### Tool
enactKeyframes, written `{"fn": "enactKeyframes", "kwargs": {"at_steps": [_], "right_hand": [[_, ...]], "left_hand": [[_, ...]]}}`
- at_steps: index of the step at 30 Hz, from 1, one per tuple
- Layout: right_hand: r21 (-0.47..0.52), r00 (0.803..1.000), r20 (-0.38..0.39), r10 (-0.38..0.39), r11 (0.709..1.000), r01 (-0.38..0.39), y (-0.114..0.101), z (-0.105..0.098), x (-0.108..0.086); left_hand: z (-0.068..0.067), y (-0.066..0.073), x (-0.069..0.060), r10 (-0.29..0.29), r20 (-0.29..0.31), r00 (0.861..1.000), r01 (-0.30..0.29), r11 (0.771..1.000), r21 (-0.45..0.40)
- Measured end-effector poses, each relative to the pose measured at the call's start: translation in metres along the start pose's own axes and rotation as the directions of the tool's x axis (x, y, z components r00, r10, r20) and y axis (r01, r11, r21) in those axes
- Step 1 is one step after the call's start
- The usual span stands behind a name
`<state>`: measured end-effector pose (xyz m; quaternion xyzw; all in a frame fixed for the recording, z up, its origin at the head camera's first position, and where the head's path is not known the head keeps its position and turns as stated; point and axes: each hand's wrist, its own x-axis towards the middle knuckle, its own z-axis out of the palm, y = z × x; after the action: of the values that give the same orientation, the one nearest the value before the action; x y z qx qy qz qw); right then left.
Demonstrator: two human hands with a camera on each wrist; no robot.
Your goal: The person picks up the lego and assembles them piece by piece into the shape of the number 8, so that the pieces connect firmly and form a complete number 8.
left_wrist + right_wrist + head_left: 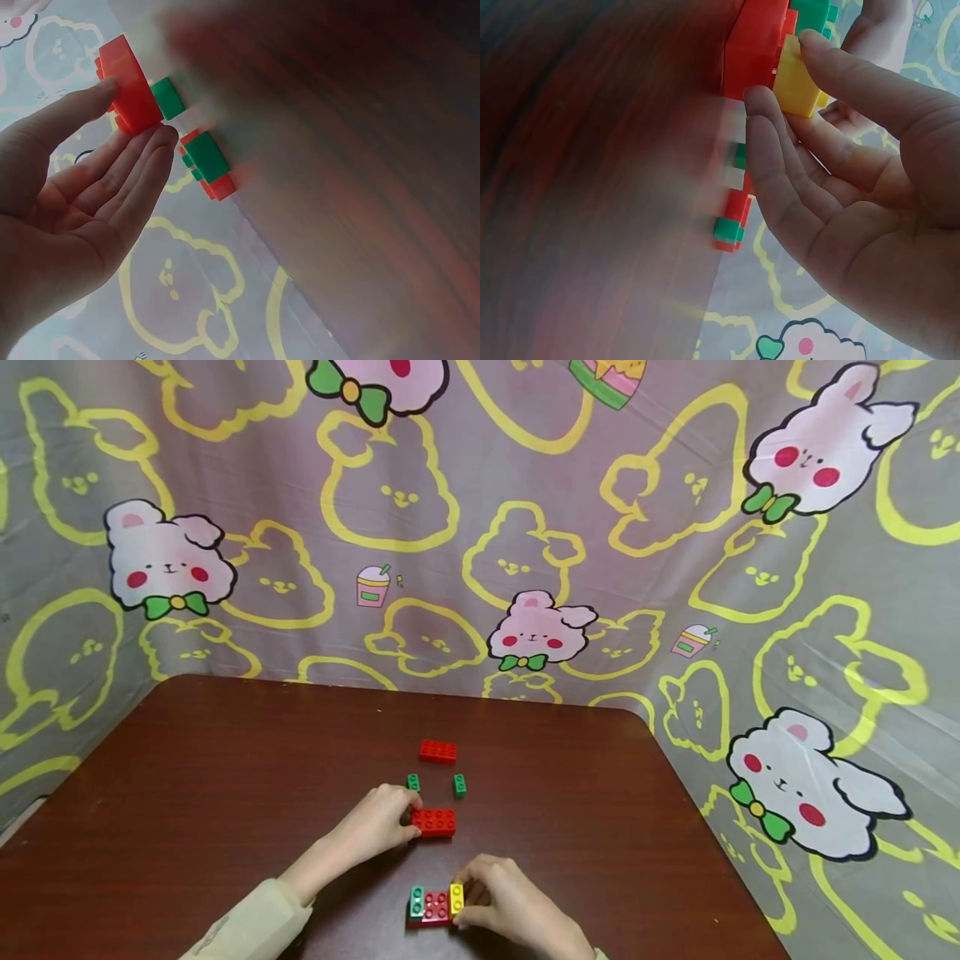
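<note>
I find, at the near middle of the dark-brown wood-grain worktop (247, 760), one rectangular red plastic brick (437, 907) bearing one small green plastic brick (417, 902) at its left end and one small yellow plastic brick (457, 898) at its right. The right hand (506, 897) pinches the yellow one. Farther off, the left hand (381, 818) pinches a second red brick (437, 822) by its left end; the two hands are apart. Beyond lie two more green bricks (460, 786), then a third red brick (438, 752). My count: three red, three green, one yellow.
</note>
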<state>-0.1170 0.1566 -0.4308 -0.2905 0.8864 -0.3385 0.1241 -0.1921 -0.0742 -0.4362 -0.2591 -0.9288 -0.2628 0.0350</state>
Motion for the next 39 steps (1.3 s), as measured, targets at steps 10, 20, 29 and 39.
{"fn": "enactKeyframes", "kwargs": {"at_steps": [10,20,29,39], "right_hand": [[0.017,1.000,0.002,0.021,1.000,-0.021,0.000,0.000,0.000],[0.025,0.999,0.014,0.038,0.999,-0.038,0.003,0.001,0.000],[0.037,0.998,0.026,0.063,0.997,-0.064,0.003,0.000,0.002],[-0.023,0.999,0.035,0.015,1.000,-0.014,0.003,-0.001,0.002]], "left_hand": [[-0.006,0.009,-0.008,0.017,-0.026,1.000,-0.017,1.000,-0.002],[-0.011,0.017,-0.020,0.056,-0.075,0.996,-0.056,0.998,0.006],[-0.013,0.023,-0.030,0.085,-0.096,0.992,-0.087,0.996,-0.016],[-0.018,0.028,-0.041,0.078,-0.098,0.992,-0.079,0.997,-0.006]]}}
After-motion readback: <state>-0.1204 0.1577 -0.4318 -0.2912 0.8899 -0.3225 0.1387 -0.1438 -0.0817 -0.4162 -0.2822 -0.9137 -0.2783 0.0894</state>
